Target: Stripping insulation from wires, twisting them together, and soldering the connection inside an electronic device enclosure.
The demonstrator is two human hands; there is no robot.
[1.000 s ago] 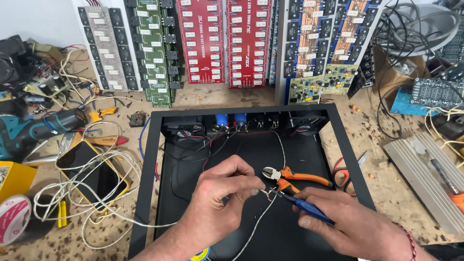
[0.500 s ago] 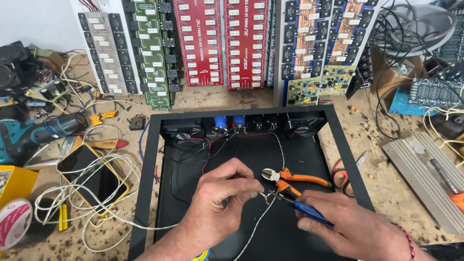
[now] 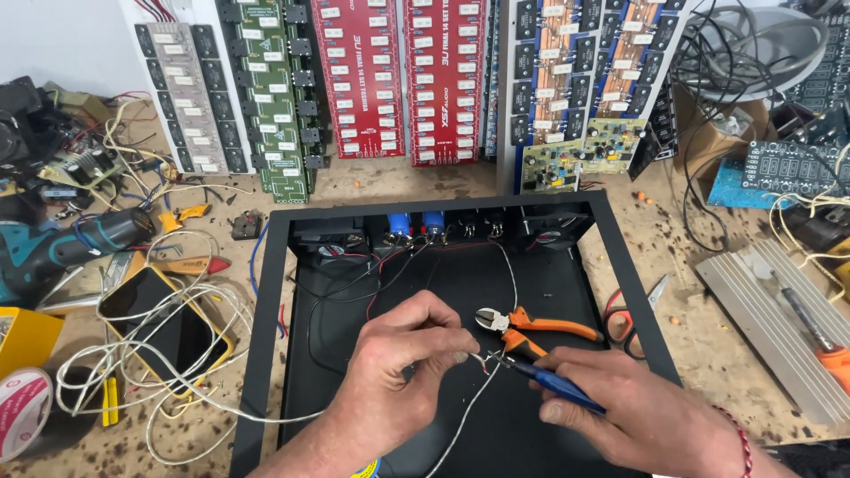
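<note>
Now left hand (image 3: pixel 398 367) pinches wire (image 3: pixel 460 416) end; right hand (image 3: pixel 637 412) clenches blue tool (image 3: pixel 549 382), tip at wire, over black case (image 3: pixel 443 292). Steady wire, keep pinch near tip. Orange cutters (image 3: pixel 531 323) lie just beside.

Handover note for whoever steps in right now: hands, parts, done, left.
Left hand: fingertips pinch the white wire near its end, over the black chassis.
Right hand: grips a blue-handled tool, its tip at the wire end; whether it touches is unclear.
Orange-handled cutters lie inside the chassis, just behind the hands. Scissors lie at the chassis's right wall.
Done: blue capacitors and thin wiring sit at the back wall.
Left: the white wire's end is loose in the fingers, joined to nothing visible.
</note>
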